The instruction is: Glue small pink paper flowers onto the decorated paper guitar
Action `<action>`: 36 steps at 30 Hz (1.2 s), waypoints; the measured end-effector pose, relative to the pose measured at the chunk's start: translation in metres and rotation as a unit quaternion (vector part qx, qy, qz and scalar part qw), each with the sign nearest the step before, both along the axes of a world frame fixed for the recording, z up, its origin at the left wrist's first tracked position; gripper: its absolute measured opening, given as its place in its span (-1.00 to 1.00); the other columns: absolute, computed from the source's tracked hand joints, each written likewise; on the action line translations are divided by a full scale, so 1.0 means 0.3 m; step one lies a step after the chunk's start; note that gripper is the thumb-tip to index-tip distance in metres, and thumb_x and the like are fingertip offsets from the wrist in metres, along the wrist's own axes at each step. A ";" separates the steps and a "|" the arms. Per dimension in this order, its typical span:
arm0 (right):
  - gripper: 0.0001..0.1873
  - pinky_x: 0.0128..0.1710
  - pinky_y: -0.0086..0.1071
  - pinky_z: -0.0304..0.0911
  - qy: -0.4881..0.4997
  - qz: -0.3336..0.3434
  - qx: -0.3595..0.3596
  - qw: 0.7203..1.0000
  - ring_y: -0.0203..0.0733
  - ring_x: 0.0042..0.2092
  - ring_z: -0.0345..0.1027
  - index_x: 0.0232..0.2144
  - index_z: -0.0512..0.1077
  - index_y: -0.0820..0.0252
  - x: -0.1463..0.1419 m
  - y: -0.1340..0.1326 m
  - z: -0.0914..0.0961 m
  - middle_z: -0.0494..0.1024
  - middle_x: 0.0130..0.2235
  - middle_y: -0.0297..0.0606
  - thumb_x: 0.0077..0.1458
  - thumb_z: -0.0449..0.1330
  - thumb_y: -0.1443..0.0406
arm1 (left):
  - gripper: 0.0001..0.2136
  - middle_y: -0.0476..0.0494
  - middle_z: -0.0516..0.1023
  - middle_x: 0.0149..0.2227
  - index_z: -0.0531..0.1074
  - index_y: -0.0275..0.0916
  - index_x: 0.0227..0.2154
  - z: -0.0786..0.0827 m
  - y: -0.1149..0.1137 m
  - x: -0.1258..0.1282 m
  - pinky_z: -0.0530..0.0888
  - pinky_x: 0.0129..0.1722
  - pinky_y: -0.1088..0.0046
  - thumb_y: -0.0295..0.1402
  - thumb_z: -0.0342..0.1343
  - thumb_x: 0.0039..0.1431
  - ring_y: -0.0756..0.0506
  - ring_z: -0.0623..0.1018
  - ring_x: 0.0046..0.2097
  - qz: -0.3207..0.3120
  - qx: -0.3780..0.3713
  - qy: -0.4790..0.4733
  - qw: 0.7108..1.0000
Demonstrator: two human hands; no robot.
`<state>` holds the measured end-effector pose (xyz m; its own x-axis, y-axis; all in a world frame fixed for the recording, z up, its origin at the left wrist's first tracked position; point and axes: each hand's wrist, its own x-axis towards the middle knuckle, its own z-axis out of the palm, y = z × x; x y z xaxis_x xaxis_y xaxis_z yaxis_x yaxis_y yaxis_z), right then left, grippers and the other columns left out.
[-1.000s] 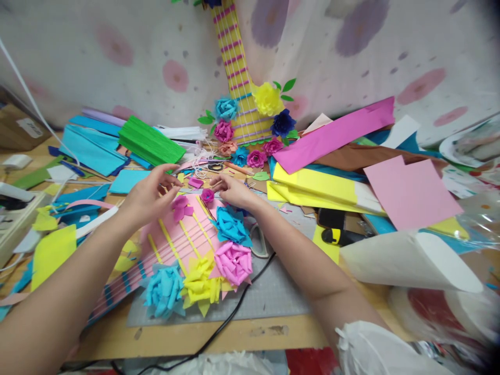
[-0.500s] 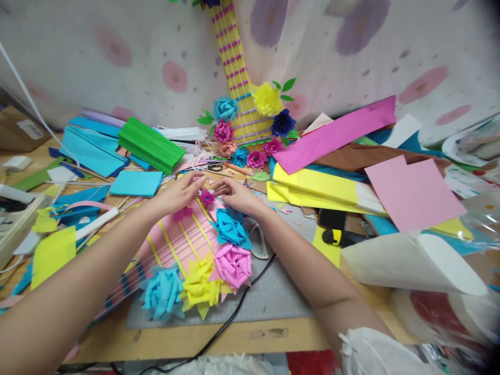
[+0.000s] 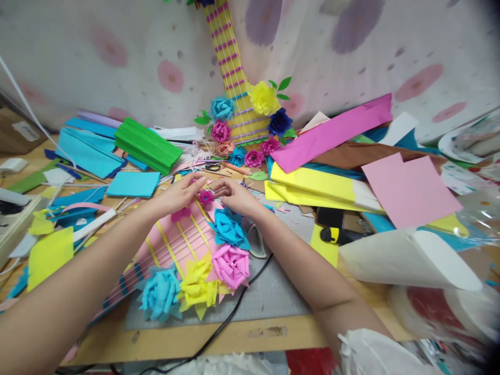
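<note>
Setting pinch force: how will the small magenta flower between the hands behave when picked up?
The small magenta flower is probably light, being small and seemingly paper. Its thin-looking, layered form would likely crush under a firm pinch.

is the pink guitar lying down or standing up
Lying down: the pink guitar lies strings-up, partly over the grey mat; the yellow guitar behind stands upright.

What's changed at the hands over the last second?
The left hand has moved right, close to the small rose, and now partly covers the magenta petals. Whether either hand grips anything is unclear. The right hand stays just right of the rose; the pink guitar lies as before.
</note>
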<state>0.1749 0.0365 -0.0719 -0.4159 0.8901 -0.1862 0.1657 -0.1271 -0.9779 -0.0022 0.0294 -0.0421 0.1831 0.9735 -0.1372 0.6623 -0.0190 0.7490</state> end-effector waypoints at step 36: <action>-0.57 -0.53 -0.55 0.11 -0.049 0.001 0.030 0.998 -0.35 -0.46 0.34 -0.31 0.24 0.15 0.015 -0.021 0.004 0.56 -0.41 -0.41 -0.32 -0.01 0.57 | -0.44 -0.24 0.52 -0.14 0.38 -0.32 -0.05 0.011 -0.004 0.014 0.42 -0.14 0.33 0.03 -0.20 0.13 -0.18 0.48 -0.12 -0.010 0.017 0.053 0.998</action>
<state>0.1796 0.0302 -0.0706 -0.4002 0.8998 -0.1736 0.2617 -0.0693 -0.9627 0.0020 0.0284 -0.0389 0.1890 0.9741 -0.1239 0.7368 -0.0573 0.6736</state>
